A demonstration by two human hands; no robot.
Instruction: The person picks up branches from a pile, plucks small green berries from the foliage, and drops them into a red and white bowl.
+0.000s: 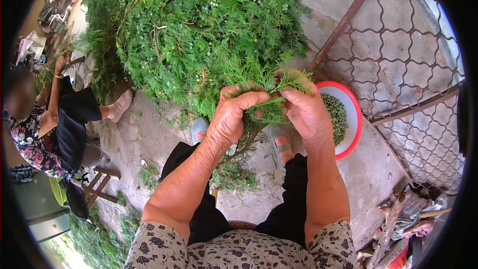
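Observation:
Between my two hands is a green evergreen sprig point(271, 108) with flat, feathery leaves. My left hand point(233, 112) is closed round it, thumb pressed along the stem. My right hand point(306, 107) pinches the sprig's other side between thumb and fingers; whether a berry is in that pinch is hidden. A brown stem runs down below my hands toward the ground. Just right of my right hand stands a white bowl with a red rim point(356, 119), holding many small green berries point(334, 119). Beyond my hands rises a large heap of evergreen branches point(199, 35) dotted with pale berries.
At left another person point(40, 129) sits by a wooden stool point(97, 187), holding greenery. A metal lattice point(398, 60) leans at right. Wood and cloth scraps point(403, 229) lie at lower right. Loose sprigs point(234, 175) litter the concrete between my feet; more branches point(99, 234) lie lower left.

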